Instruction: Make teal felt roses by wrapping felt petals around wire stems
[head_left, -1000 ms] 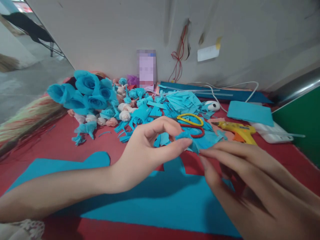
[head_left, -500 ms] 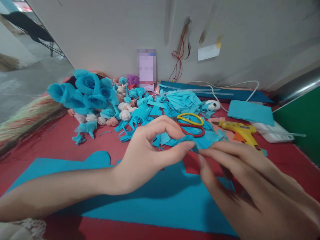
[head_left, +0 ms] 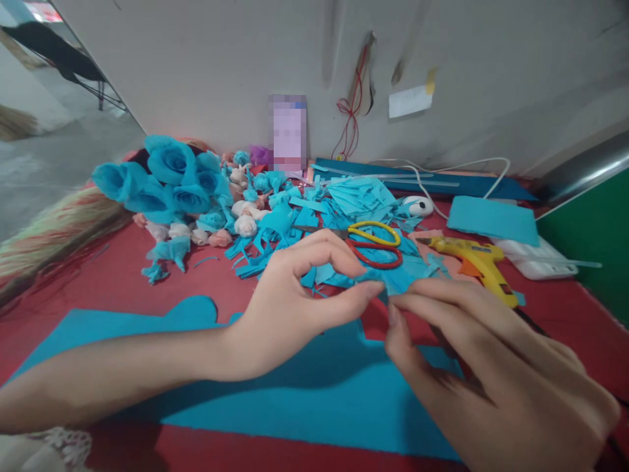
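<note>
My left hand (head_left: 289,305) is closed in a pinch, thumb and forefinger on a small piece of blue crepe paper (head_left: 385,294). My right hand (head_left: 484,367) meets it from the right, its thumb and fingertips closed on the paper's other side. Most of the piece is hidden by the fingertips. Below both hands lies a large blue crepe paper sheet (head_left: 295,410), with a rounded blue paper shape (head_left: 196,310) at its far edge. Scissors with one yellow and one red handle (head_left: 374,244) rest just beyond the hands on blue paper scraps (head_left: 361,200).
Large blue paper roses (head_left: 171,180) and several small pink and white ones (head_left: 246,226) stand at the back left. A yellow glue gun (head_left: 476,259) lies at right beside a blue paper pad (head_left: 494,219). A phone (head_left: 287,134) leans on the wall.
Less of the blue paper piece shows between my fingertips. My right hand has turned a little, its thumb shifting slightly left. My left hand has barely moved.
</note>
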Demonstrator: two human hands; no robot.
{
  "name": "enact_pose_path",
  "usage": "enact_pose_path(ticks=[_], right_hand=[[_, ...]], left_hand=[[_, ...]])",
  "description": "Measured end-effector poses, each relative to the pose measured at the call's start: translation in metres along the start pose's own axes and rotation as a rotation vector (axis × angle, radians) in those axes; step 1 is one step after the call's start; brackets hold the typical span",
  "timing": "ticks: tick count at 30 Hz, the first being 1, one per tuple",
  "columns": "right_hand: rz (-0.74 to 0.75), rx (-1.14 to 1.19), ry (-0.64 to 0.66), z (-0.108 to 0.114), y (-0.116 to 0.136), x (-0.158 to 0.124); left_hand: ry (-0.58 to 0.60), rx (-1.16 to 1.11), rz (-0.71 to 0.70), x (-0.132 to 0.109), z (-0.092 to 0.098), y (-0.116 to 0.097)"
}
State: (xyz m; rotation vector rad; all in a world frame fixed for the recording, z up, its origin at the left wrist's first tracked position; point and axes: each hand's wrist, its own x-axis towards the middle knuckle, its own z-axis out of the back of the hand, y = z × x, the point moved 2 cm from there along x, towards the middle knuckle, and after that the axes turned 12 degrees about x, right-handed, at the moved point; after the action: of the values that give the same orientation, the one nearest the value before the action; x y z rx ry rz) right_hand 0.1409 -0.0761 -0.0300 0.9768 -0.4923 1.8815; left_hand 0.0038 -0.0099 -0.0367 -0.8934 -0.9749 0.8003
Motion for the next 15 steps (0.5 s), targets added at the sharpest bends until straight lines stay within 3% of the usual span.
enact_pose_path(ticks=[10, 15], right_hand=[[-0.104, 0.177, 0.052, 0.006, -0.001, 0.001], [-0.315, 0.371, 0.055, 0.004, -0.010, 0.010]], left_hand=[[0.007, -0.039, 0.053, 0.000, 0.002, -0.001], [0.005, -0.090, 0.099, -0.001, 0.003, 0.001]])
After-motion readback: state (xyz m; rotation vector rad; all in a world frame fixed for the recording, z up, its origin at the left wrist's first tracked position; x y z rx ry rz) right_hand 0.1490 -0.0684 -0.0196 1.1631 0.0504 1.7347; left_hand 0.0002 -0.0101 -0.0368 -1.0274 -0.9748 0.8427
